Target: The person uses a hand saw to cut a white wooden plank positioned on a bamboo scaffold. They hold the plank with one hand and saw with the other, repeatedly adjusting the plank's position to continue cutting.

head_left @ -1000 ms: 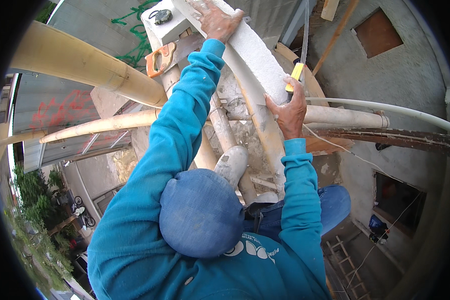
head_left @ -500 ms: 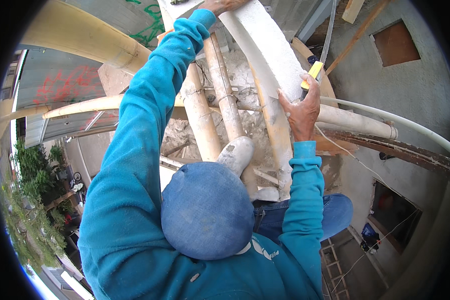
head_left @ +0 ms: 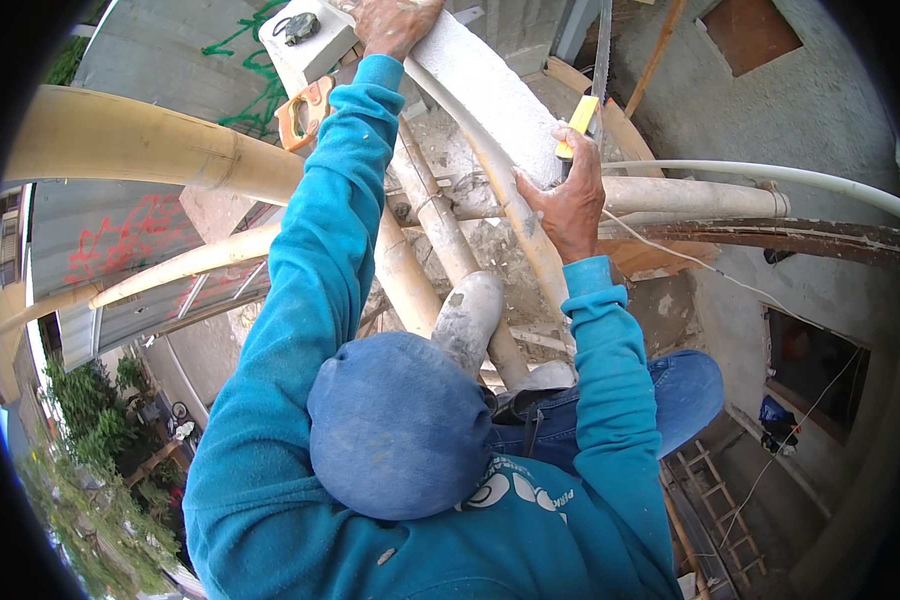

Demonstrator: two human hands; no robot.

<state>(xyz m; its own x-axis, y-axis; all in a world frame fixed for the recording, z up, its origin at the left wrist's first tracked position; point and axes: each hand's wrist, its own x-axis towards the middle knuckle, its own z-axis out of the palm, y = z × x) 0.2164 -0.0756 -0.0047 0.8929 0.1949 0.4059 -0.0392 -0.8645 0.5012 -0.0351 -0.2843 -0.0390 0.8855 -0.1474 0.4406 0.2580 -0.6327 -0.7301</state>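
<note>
At the top, my left hand [head_left: 390, 22] grips the far end of a long white block [head_left: 480, 90], rough on its face. My right hand [head_left: 570, 200] is closed on its near end, fingers against the yellow-and-black handle [head_left: 580, 122] of a long metal blade that points upward; whether they grip this handle too I cannot tell. Left of the block, an orange-handled saw [head_left: 303, 115] lies partly behind my sleeve, below a white piece [head_left: 320, 50] carrying a small dark, strapped object [head_left: 301, 29].
Bamboo poles [head_left: 110, 135] cross around me, my white boot [head_left: 470, 315] among them. A pale pipe [head_left: 810, 177], brown beam [head_left: 770, 232] and thin cable [head_left: 700, 265] run rightward. Far below are a ladder [head_left: 720, 510], a dark opening [head_left: 810, 370] and, leftward, plants [head_left: 90, 420].
The view has swung slightly over the past second. Both hands stay on the white block, which sits a little further left in the picture than a second ago.
</note>
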